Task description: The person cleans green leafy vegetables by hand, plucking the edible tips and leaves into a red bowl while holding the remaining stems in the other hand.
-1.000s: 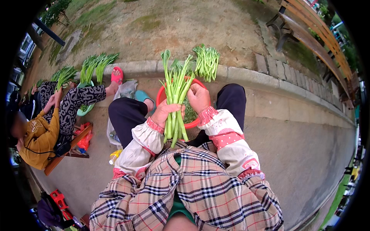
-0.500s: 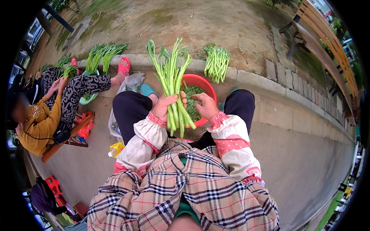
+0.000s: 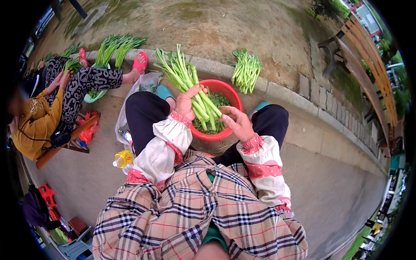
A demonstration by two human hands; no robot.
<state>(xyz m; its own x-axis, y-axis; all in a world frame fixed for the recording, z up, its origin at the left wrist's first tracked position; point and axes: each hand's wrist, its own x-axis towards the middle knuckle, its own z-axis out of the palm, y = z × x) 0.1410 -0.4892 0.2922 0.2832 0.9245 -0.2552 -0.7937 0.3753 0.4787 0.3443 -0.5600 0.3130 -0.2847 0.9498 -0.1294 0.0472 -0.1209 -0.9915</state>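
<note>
My left hand [image 3: 186,102] is wrapped round a bunch of leafy green vegetable stalks [image 3: 178,73], held at a slant with the leafy tops pointing up and left. The thick pale cut ends hang over a red basin [image 3: 238,102] between my knees. At one of these ends my right hand [image 3: 239,123] pinches a stalk between thumb and fingers, the other fingers curled loosely. Chopped or torn green leaves [image 3: 220,99] lie in the basin, partly covered by the bunch and my hands.
Another stalk bundle [image 3: 246,71] lies on the stone kerb [image 3: 277,90] beyond the basin. A person in a mustard top [image 3: 37,125] sits at left, handling greens beside a pale green basin [image 3: 97,96]. A yellow-labelled bottle [image 3: 123,159] and clear plastic bag [image 3: 130,117] lie by my left leg.
The bunch has tilted and swung so its cut ends point right, over the basin. My right hand has moved slightly right and down, and its fingers now meet a stalk end.
</note>
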